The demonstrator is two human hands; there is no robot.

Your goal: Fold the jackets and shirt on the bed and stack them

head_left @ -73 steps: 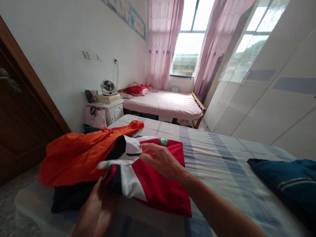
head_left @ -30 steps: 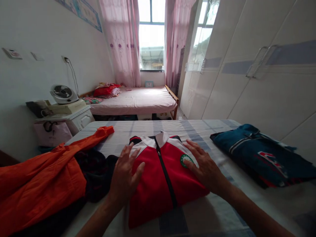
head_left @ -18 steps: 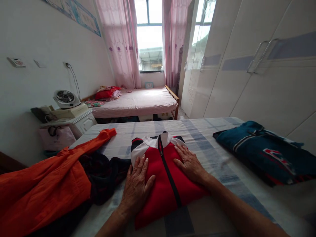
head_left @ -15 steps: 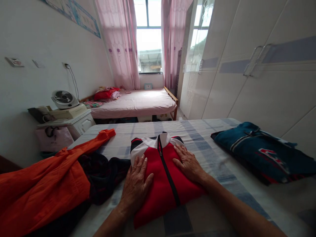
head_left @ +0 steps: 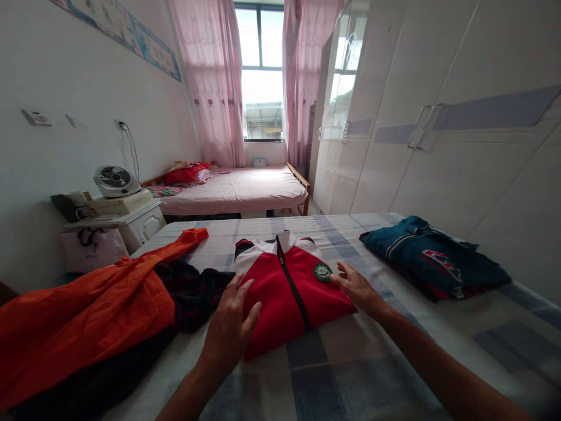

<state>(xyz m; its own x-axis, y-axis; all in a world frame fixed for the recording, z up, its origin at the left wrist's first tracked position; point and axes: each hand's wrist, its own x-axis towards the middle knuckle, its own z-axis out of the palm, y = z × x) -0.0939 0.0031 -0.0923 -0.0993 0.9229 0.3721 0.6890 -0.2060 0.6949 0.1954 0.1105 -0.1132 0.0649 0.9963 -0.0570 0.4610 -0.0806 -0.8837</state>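
Observation:
A red and white zip jacket [head_left: 280, 275], folded, lies in front of me on a checked bedsheet [head_left: 342, 356]. Its black zip runs down the middle and a round green badge [head_left: 322, 272] shows on its right side. My left hand [head_left: 234, 313] is at the jacket's left edge, fingers apart, holding nothing. At the right edge, beside the badge, my right hand [head_left: 353, 286] has its fingers loosely spread and empty. Whether either hand touches the fabric I cannot tell.
An orange garment [head_left: 105, 304] and dark clothing [head_left: 197, 289] lie in a heap at left. Folded teal clothes [head_left: 429, 254] lie at right. Beyond are a pink-covered bed [head_left: 236, 190], a cabinet [head_left: 146, 225] with a fan [head_left: 116, 180], and a white wardrobe [head_left: 394, 187].
My hands have come off the jacket front, where they lay flat, out to its two sides. The right hand has uncovered the green badge. The view has shifted slightly.

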